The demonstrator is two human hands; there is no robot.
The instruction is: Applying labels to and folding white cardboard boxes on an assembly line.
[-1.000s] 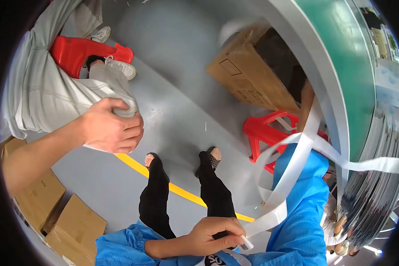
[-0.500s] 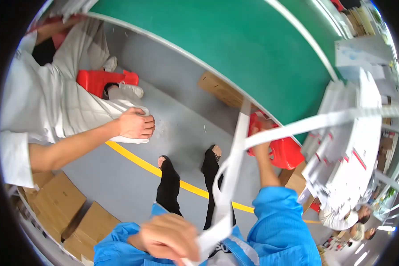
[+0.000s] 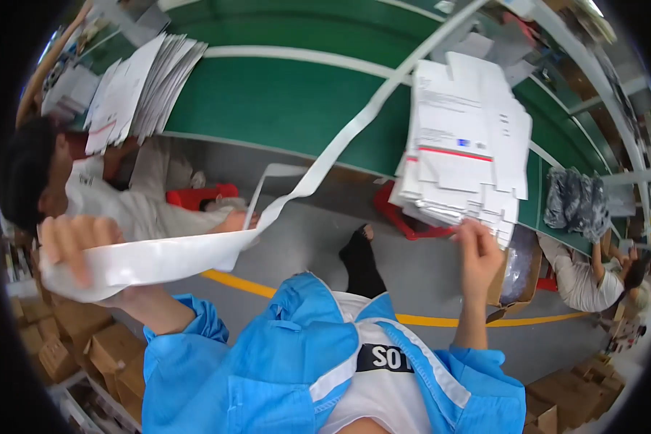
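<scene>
Left hand (image 3: 76, 249) raised, fingers clenched round white strap (image 3: 195, 249), which runs up across green counter (image 3: 282, 108). Right hand (image 3: 479, 253) grips lower edge of flat carton stack (image 3: 463, 155), held upright above counter edge. Seated person (image 3: 108, 195) at left.

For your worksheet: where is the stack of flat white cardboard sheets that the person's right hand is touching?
In the head view, the stack of white sheets sits right of centre on the green table, with the right hand gripping its lower edge, above the red stool.
</scene>
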